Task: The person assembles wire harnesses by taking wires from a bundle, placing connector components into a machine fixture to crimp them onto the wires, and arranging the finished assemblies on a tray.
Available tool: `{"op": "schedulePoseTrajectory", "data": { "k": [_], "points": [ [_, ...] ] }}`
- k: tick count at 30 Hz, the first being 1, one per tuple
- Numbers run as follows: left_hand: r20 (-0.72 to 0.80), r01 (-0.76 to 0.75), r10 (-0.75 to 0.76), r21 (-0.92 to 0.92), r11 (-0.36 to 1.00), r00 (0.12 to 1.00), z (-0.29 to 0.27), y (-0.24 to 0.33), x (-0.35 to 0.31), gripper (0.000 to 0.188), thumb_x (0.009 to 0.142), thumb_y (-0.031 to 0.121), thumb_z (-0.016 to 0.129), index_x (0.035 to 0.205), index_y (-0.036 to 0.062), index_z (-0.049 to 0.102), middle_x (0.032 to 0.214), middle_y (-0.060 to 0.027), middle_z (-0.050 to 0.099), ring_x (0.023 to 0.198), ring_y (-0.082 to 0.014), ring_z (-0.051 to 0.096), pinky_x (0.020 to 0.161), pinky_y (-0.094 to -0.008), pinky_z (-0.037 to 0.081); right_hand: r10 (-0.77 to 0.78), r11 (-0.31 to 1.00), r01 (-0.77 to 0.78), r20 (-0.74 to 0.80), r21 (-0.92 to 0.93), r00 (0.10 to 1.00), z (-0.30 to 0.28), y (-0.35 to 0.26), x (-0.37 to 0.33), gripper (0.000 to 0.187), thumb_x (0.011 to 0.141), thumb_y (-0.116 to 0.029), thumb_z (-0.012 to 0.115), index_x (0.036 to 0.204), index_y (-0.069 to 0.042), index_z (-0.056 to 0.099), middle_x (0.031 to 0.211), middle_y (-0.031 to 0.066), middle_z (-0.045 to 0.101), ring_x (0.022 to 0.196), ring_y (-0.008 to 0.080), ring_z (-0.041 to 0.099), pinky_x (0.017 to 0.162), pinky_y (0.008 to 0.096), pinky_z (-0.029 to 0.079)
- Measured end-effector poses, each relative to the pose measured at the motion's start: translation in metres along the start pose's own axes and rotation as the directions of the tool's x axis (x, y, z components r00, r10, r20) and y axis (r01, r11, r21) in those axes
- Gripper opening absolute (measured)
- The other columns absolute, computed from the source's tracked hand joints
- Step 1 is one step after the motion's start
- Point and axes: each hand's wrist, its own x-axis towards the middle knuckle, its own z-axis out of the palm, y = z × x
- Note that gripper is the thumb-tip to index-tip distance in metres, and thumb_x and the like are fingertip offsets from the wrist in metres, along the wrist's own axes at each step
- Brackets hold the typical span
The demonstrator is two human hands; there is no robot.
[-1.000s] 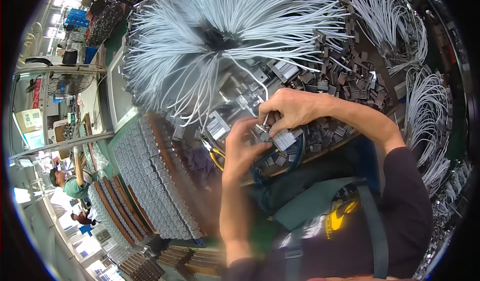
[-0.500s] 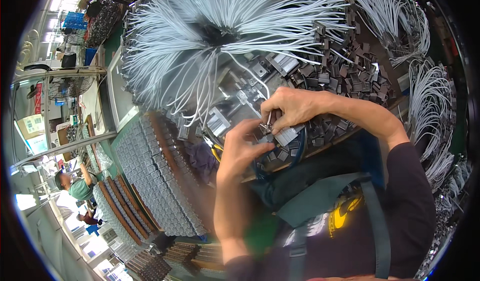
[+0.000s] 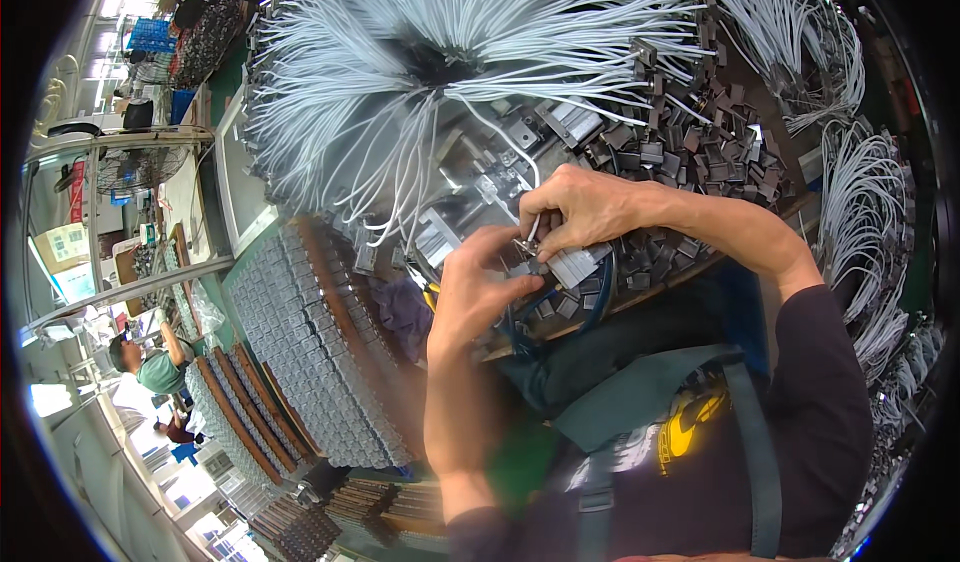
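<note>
A white cable [image 3: 533, 170] curves down from the large bundle into my right hand [image 3: 585, 207], whose fingers pinch it near its end. Just below the fingertips is a small metal piece [image 3: 527, 248], apparently at the cable's end. My left hand [image 3: 472, 287] curls in from the left, thumb and fingers around this same spot; what lies in its grip is mostly hidden. Close by the hands stand a silver metal block [image 3: 575, 267] and a metal fixture [image 3: 492, 190] on the bench.
A big fan of white cables [image 3: 340, 72] covers the far bench. Many small dark metal housings [image 3: 720, 137] lie heaped to the right, with more cable bundles [image 3: 865, 222] beyond. Stacked rows of grey parts [image 3: 310, 342] stand at left. A co-worker [image 3: 160, 372] is farther left.
Both hands have shifted slightly to the left and my right hand slightly up, staying together at the cable's end. The cable remains pinched in my right hand.
</note>
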Motion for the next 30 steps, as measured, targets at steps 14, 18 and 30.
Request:
{"op": "schedulePoseTrajectory", "data": {
  "k": [14,18,30],
  "points": [
    [-0.112,0.198,-0.216,-0.153,0.968,0.97,0.031,-0.016,-0.033,0.068,0.08,0.004,0.086,0.14,-0.0002,0.053,0.12,-0.0137,0.068,0.081,-0.0113,0.068,0.068,-0.0231,0.054,0.265,0.92,-0.32,0.245,0.225,0.933,-0.006,-0.005,0.016,0.023,0.1,-0.017,0.062,0.105,0.006,0.062,0.079,0.0145,0.071,0.063,0.0208,0.071,0.052,0.0309,0.056],
    [-0.265,0.039,-0.158,-0.406,0.913,0.951,0.046,-0.033,-0.038,0.061,0.082,-0.001,0.085,0.135,-0.0001,0.054,0.118,-0.0149,0.069,0.078,-0.0087,0.067,0.065,-0.0217,0.054,0.095,0.994,-0.099,0.07,0.056,0.993,0.006,-0.009,0.015,0.019,0.101,-0.013,0.058,0.097,0.005,0.06,0.072,0.0151,0.069,0.061,0.0242,0.071,0.055,0.0368,0.055],
    [-0.405,-0.084,-0.174,-0.544,0.835,0.898,0.076,-0.036,-0.026,0.035,0.087,-0.001,0.079,0.117,-0.0031,0.063,0.095,-0.0097,0.071,0.077,-0.0128,0.069,0.064,-0.025,0.054,0.025,0.999,-0.022,-0.083,0.038,0.996,0.012,0.004,0.008,0.022,0.099,-0.015,0.061,0.094,0.006,0.059,0.071,0.0193,0.069,0.064,0.0322,0.071,0.059,0.0419,0.053]
  ]
}}
